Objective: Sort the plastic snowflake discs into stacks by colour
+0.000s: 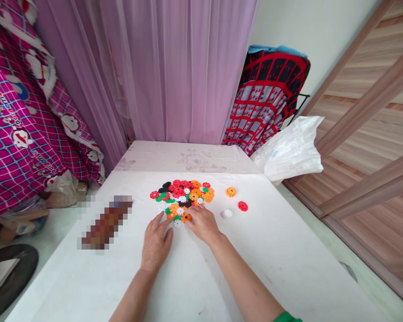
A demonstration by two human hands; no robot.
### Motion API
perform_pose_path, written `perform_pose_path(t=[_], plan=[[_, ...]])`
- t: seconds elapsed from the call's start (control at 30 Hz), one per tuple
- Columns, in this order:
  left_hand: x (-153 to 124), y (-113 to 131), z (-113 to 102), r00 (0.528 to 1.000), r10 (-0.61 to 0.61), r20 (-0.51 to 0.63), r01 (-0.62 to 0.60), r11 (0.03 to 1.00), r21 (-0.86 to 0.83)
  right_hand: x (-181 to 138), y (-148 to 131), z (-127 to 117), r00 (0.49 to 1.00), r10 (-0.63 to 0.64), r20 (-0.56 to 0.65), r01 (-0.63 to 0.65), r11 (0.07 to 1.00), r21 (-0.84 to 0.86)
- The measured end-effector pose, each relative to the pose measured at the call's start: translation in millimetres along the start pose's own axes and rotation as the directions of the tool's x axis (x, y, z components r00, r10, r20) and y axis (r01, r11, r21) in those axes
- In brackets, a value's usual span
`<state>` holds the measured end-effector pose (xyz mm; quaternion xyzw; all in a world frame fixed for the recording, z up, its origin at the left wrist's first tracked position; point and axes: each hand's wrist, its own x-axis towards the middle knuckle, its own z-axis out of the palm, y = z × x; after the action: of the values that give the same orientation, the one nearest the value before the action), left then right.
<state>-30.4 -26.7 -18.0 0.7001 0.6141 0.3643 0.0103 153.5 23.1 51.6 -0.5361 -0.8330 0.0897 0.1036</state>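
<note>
A pile of small flower-shaped plastic discs point(184, 194) in red, orange, green, white and black lies on the white table point(289, 250). My left hand point(156, 243) rests flat on the table just below the pile, fingers stretched toward its near edge. My right hand point(203, 223) lies at the pile's near right edge with its fingers curled onto the discs; what they hold, if anything, is hidden. Three loose discs lie to the right: an orange disc point(231, 192), a red disc point(242, 206) and a white disc point(227, 213).
A blurred brown object point(105, 222) lies on the table's left part. A white plastic bag point(292, 150) sits at the far right corner. Pink curtains point(174, 67), a patterned quilt point(20, 125) and a red-black blanket point(268, 100) stand behind. A wooden frame point(372, 134) is on the right.
</note>
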Motion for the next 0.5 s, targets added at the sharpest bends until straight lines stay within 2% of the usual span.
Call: perform_pose_path(t=[0.13, 0.3, 0.4, 0.5], plan=[[1, 1, -1, 1.000, -0.007, 0.010, 0.007, 1.000, -0.003, 9, -4, 3, 0.999, -0.013, 0.049, 0.018, 0.995, -0.095], [1, 2, -1, 1.000, -0.009, 0.007, 0.009, 1.000, -0.013, 10, -8, 1, 0.999, -0.007, 0.050, 0.014, 0.990, -0.143], [1, 2, -1, 1.000, -0.005, 0.015, 0.005, 1.000, -0.008, 5, -5, -8, 0.999, 0.021, 0.036, -0.017, 0.992, -0.122], [0, 1, 0, 1.000, -0.005, 0.018, 0.005, 1.000, -0.002, -1, 14, -24, 0.995, 0.095, -0.031, -0.096, 0.993, -0.063]])
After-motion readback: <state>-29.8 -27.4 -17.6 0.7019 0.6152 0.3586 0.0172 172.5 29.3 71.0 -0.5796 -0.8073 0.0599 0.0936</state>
